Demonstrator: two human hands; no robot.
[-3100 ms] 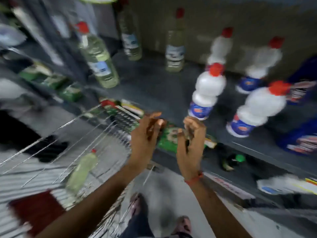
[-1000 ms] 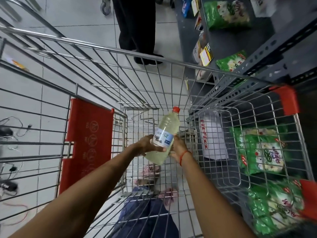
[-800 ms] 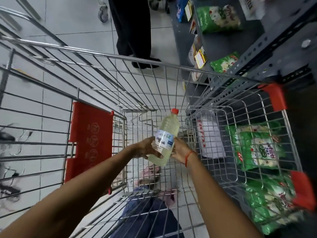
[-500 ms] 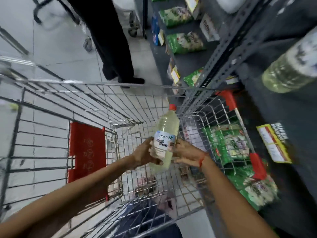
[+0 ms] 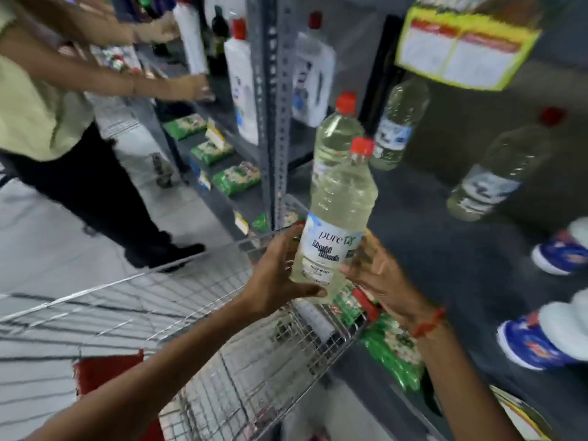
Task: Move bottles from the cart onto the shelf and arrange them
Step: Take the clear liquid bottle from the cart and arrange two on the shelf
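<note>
**Observer:** Where is the bleach bottle [image 5: 334, 224] right now?

**Operator:** I have it in both hands, above the far corner of the wire cart [image 5: 241, 370] and just short of the grey shelf [image 5: 445, 237]. My left hand [image 5: 276, 275] wraps the lower left of the label, fingers closed around it. My right hand [image 5: 375, 272] presses the lower right side with the palm, fingers looser. So both grip the bottom third.

**Observer:** And its axis?

**Operator:** Nearly upright, the red cap [image 5: 361, 146] tipped a little towards the shelf. The bottle's body rises from my hands, so the weight sits above the grip.

**Observer:** Where does it go, relative to the bottle?

**Operator:** I judge beyond it and to the right. A matching shelf bottle [image 5: 339, 132] stands directly behind it, two more clear bottles [image 5: 394, 122] further right. My right hand is nearer the shelf.
</note>
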